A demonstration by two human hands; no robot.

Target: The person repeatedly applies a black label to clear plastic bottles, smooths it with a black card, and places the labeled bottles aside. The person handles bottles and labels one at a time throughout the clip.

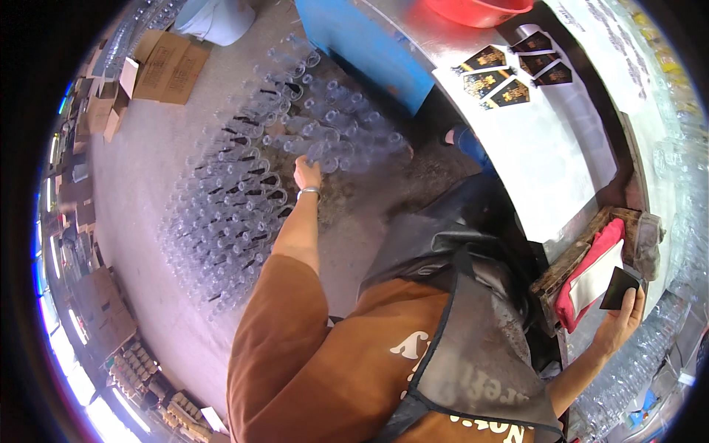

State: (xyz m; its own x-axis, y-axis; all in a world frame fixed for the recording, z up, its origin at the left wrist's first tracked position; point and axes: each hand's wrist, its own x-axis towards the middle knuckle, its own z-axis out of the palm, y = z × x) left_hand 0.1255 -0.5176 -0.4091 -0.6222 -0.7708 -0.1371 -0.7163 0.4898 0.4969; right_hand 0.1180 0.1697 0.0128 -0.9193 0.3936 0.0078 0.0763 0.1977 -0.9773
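My left hand (pixel 308 174) reaches down to the floor, its fingers closed at the near edge of a dense group of clear bottles (pixel 236 199). It seems to grip one clear bottle (pixel 316 151), though the hand partly hides it. Over at the right, my right hand (pixel 624 319) pinches a flat, dark square piece (pixel 620 288) beside the worktable. Just left of that piece lie a red-pink cloth (pixel 591 277) and a pale pad (pixel 600 277), on a worn wooden frame (pixel 550 284).
Black-and-gold labels (pixel 511 92) lie on the white tabletop (pixel 543 162). A red basin (pixel 480 9) stands at its far end, near a blue panel (pixel 362 52). Cardboard boxes (pixel 170 66) and a pale bucket (pixel 214 21) sit at far left. More clear bottles (pixel 628 376) line the right.
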